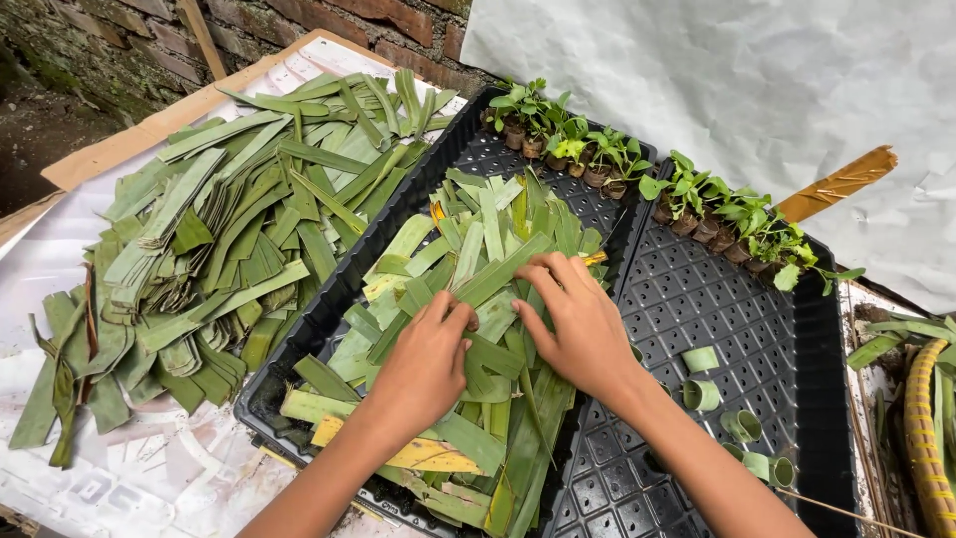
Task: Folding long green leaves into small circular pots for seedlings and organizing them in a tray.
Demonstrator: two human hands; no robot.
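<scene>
At the far left, a big loose heap of cut leaf strips (pixel 234 224) covers a white sheet (pixel 149 468), reaching from the sheet's near left edge up to its far corner by the brick wall (pixel 329 15).

Just right of the heap lies a black perforated tray (pixel 339 279). A second pile of green leaf strips (pixel 478 299), a few of them yellowed, fills it from the near edge almost to the far edge.

The left hand (pixel 423 364) rests palm down on this pile near the tray's middle, its fingers curled and pressed together on a strip, thumb against forefinger in a pinch. Beside it, nearly touching, the right hand (pixel 578 324) lies on the same pile with its fingers pressed down on the strips; whether it pinches one I cannot tell.

To the right is a second black tray (pixel 727 299), mostly bare mesh. A row of small seedlings (pixel 677 194) in little leaf-wrapped pots runs along the far edges of both trays. Several small rolled leaf cups (pixel 742 428) lie near this tray's near right part.

Past the tray's right edge, a coiled yellowish hose (pixel 921 438) lies among more leaves. Crumpled white sheeting (pixel 747 70) hangs behind.
</scene>
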